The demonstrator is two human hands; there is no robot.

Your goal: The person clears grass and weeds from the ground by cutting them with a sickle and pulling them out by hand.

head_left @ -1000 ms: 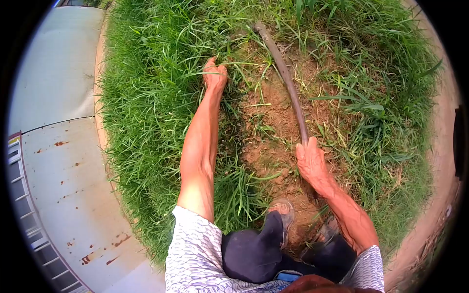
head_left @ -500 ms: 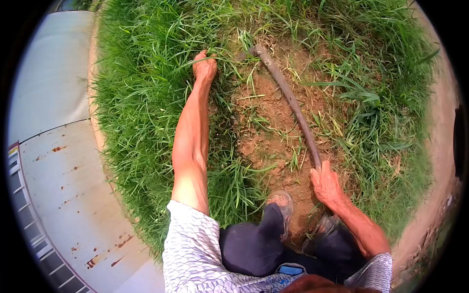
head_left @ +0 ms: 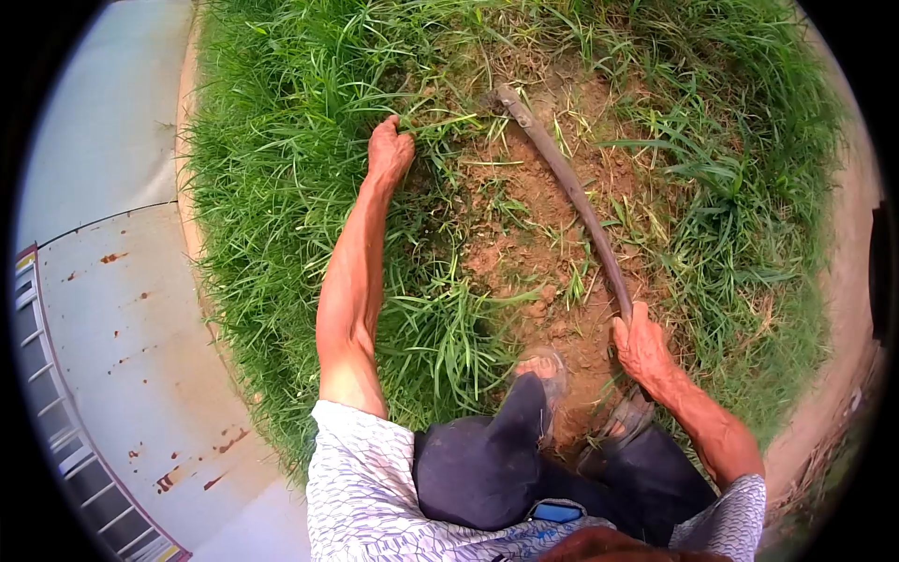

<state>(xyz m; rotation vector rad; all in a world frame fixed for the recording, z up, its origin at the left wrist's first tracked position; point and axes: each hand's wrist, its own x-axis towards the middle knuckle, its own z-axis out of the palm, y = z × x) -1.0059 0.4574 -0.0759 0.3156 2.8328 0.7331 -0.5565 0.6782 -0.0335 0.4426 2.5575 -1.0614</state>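
My left hand [head_left: 390,152] is closed at the edge of the tall green grass [head_left: 281,169], its fingers curled round some blades. The fingertips are partly hidden by the hand itself. In my right hand [head_left: 642,348] is the lower end of a long, curved wooden handle of a hoe [head_left: 573,187]. The hoe's head lies at the far end, low against the ground, and is mostly hidden by soil and grass. Between my hands runs a strip of bare reddish soil [head_left: 506,253] with loose grass blades scattered on it.
My shoes [head_left: 543,370] stand on the soil below. More grass [head_left: 749,225] grows on the right, with a dirt path [head_left: 824,365] beyond it. On the left are a pale, rust-spotted surface [head_left: 103,328] and a ladder-like metal frame [head_left: 56,393].
My left hand has come slightly back toward me, still closed. The handle and my right hand have shifted a little to the right in view. The camera has also moved slightly.
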